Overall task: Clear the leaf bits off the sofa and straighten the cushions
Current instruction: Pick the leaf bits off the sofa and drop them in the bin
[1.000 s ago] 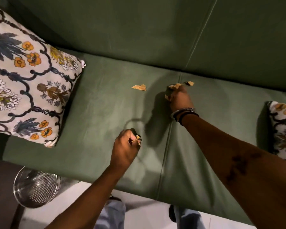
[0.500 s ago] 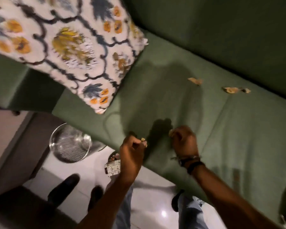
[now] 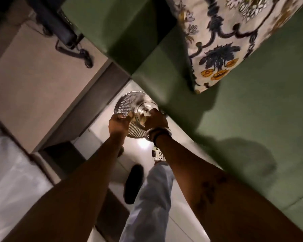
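Steel mesh bin point(image 3: 124, 103) beside sofa point(image 3: 252, 119) edge, left hand point(image 3: 118, 123), right hand point(image 3: 155, 119) above it (grips blurred, cannot tell)

A single head-worn camera looks steeply down past the person's own forearms, tilted so the sofa point(image 3: 252, 123) edge runs diagonally across the right. It sits close above both hands (the wide lens bends the edges), facing the floor point(image 3: 143, 145) beside the sofa's arm.

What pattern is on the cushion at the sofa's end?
A floral print on the cushion: dark blue leaves and vines with orange-yellow flowers on off-white, seen in the head view.
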`<action>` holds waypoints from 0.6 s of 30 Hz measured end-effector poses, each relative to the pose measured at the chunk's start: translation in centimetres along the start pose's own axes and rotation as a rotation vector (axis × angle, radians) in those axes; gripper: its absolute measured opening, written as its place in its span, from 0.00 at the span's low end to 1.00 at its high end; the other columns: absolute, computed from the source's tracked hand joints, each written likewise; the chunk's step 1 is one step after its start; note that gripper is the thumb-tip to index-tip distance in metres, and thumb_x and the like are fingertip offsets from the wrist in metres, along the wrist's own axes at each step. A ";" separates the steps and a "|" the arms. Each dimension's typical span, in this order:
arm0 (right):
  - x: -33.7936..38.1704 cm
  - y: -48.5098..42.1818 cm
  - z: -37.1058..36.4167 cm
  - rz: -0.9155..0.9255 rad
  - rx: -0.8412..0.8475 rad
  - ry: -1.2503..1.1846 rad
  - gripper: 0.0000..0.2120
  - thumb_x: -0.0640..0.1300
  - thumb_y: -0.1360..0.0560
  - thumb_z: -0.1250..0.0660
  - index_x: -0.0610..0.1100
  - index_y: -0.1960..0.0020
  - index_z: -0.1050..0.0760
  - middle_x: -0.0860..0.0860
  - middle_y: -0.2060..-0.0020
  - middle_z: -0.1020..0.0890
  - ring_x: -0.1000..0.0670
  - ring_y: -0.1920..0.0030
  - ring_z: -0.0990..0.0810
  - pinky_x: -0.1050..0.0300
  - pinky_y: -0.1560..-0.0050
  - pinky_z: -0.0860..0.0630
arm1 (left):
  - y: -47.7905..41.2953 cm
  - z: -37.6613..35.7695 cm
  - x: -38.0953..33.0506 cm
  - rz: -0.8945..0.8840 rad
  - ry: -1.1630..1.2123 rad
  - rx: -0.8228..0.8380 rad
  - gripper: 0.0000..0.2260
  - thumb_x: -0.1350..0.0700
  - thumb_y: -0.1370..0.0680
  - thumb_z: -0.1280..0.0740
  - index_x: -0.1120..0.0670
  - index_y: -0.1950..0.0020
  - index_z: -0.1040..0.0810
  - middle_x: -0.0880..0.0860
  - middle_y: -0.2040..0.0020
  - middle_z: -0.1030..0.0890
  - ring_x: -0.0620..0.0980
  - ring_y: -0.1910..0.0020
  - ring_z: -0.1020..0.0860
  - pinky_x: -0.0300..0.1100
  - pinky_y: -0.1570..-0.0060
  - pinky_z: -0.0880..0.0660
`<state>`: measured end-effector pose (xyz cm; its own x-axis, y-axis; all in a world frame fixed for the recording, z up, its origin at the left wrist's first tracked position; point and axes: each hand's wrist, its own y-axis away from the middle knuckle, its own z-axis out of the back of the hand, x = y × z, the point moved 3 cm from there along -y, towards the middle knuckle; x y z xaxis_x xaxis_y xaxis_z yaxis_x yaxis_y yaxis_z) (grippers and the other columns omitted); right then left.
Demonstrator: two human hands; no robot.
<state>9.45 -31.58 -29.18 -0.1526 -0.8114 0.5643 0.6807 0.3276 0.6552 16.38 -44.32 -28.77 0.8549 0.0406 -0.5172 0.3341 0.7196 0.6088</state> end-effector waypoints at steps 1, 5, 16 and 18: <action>-0.1 0.4 0.5 0.005 -0.017 0.021 0.21 0.52 0.23 0.37 0.41 0.35 0.28 0.43 0.38 0.21 0.43 0.36 0.25 0.53 0.35 0.33 | 0.4 -0.1 -0.4 -0.027 -0.144 -0.011 0.09 0.56 0.26 0.27 0.60 0.50 0.20 0.62 0.47 0.16 0.57 0.49 0.19 0.45 0.48 0.26; -1.3 6.0 6.3 0.053 -0.279 -0.045 0.11 0.37 0.26 0.38 0.41 0.48 0.19 0.40 0.52 0.15 0.39 0.51 0.17 0.49 0.52 0.21 | 6.2 -1.6 -4.2 -0.219 -0.334 -0.054 0.11 0.53 0.21 0.35 0.59 0.45 0.20 0.63 0.45 0.16 0.64 0.46 0.19 0.49 0.47 0.24; -31.7 13.9 39.2 -0.352 -0.868 0.063 0.20 0.43 0.24 0.37 0.46 0.32 0.32 0.39 0.33 0.31 0.35 0.42 0.24 0.41 0.49 0.20 | 28.7 -29.0 -21.9 -1.027 -0.380 0.518 0.19 0.55 0.23 0.30 0.55 0.33 0.24 0.62 0.35 0.24 0.62 0.40 0.22 0.53 0.39 0.25; -37.5 13.5 43.4 -0.419 -0.816 0.131 0.24 0.44 0.23 0.37 0.49 0.28 0.37 0.38 0.29 0.35 0.34 0.37 0.28 0.39 0.44 0.22 | 30.5 -35.1 -24.5 -1.106 -0.468 0.534 0.22 0.55 0.23 0.30 0.54 0.29 0.28 0.62 0.30 0.28 0.62 0.35 0.24 0.53 0.38 0.25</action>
<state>-6.73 24.23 -19.70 -0.4522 -0.8509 0.2673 0.8893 -0.4072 0.2082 -8.31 0.94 -18.66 0.0497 -0.7099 -0.7026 0.9648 -0.1477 0.2175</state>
